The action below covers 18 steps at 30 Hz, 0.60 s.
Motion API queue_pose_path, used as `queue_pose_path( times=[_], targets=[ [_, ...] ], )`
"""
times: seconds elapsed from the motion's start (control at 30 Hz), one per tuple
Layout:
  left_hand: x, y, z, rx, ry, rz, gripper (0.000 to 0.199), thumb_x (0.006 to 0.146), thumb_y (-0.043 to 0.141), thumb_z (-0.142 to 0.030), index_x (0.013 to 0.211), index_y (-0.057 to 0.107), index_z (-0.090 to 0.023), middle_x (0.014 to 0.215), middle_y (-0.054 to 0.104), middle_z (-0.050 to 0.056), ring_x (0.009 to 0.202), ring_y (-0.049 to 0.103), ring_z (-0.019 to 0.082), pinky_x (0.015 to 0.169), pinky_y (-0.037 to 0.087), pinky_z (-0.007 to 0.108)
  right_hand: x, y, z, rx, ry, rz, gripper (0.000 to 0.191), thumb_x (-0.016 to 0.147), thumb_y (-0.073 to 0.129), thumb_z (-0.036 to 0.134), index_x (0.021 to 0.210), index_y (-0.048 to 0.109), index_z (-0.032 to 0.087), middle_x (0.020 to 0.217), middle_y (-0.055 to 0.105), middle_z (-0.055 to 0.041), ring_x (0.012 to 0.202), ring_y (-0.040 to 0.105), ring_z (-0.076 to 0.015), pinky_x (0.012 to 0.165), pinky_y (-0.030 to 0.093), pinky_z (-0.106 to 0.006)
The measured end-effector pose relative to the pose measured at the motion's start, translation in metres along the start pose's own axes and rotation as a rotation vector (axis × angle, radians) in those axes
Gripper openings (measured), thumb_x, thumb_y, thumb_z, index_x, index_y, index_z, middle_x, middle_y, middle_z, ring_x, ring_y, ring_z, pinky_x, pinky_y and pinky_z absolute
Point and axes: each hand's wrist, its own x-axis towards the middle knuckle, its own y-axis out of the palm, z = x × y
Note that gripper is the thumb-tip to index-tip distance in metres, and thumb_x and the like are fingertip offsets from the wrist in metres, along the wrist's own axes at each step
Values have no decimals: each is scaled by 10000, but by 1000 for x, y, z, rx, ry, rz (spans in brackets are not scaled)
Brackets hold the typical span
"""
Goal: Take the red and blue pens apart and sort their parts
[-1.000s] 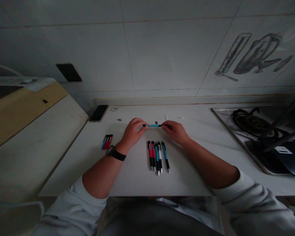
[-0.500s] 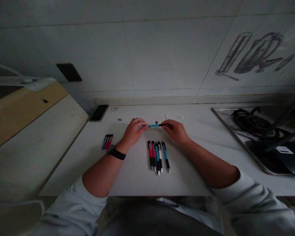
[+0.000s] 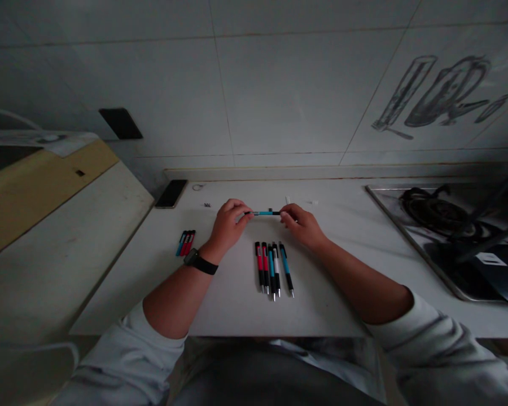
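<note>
A blue and black pen (image 3: 266, 213) is held level above the white counter, between my two hands. My left hand (image 3: 232, 221) pinches its left end; my right hand (image 3: 300, 223) pinches the black right end. Below them on the counter lie several pens side by side: red ones (image 3: 259, 265), blue ones (image 3: 286, 268) and a white one (image 3: 276, 268), their silver tips toward me. To the left, near my watch, is a small group of red and blue barrel pieces (image 3: 186, 243). Small springs (image 3: 207, 205) lie behind my left hand.
A phone (image 3: 171, 194) and a thin ring (image 3: 198, 186) lie at the back left. Small clear pieces (image 3: 314, 202) sit behind my right hand. A gas stove (image 3: 444, 225) is on the right, a wooden-edged board (image 3: 55, 186) on the left.
The fingers of my right hand have shifted slightly on the pen's black end. Both hands and the pen sit a touch higher in view.
</note>
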Motion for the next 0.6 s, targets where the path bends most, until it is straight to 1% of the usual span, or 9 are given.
queue_pose_path(
  times=[0.07,0.1,0.17,0.3,0.37,0.43,0.53,0.6],
  targets=[
    [0,0,0,7,2,7,57,955,716,-256,991,750,-226,1054,651,52,1029,643,206,956,551,409,0,0,0,-8,4,16,265,983,515,439,1027,651,215,885,723,-44,747,639,-173,729,485,-301],
    [0,1,0,11,0,10,59,956,715,-260,991,750,-229,1056,650,52,1029,644,207,958,552,410,0,0,-1,-7,2,6,252,961,548,428,1052,645,214,927,727,-51,756,642,-173,730,488,-301],
    [0,1,1,13,-1,13,61,957,713,-264,992,752,-232,1061,649,53,1033,646,208,961,554,413,1,0,-1,-3,-2,-17,282,925,601,426,1108,635,214,996,727,-63,781,647,-175,735,492,-299],
    [0,2,2,20,-1,15,62,953,717,-268,984,757,-233,1063,651,57,1038,648,213,962,557,414,0,0,0,-35,10,68,286,997,480,436,963,657,213,837,703,-37,735,630,-175,732,477,-304],
    [0,2,2,22,3,17,67,953,718,-269,989,760,-231,1063,650,58,1033,647,211,960,557,410,0,0,0,-42,7,48,238,953,555,415,1034,647,211,905,717,-42,746,631,-172,729,477,-297],
    [-1,2,2,17,7,19,74,953,718,-268,1000,760,-228,1064,650,58,1030,646,209,958,554,408,1,1,-1,-36,9,18,283,928,602,420,1116,635,212,976,725,-51,767,637,-171,729,481,-291],
    [-1,2,2,13,2,30,73,951,719,-258,1005,759,-229,1061,653,57,1032,643,209,959,553,409,1,1,-3,-47,31,90,300,1005,480,443,1002,665,208,856,716,-41,726,631,-168,721,479,-292],
    [0,2,2,13,-4,37,67,947,722,-253,1000,758,-231,1055,656,56,1028,644,209,956,556,408,1,1,-4,-58,14,111,266,993,503,416,994,668,207,862,723,-41,733,633,-168,731,483,-295]
  ],
)
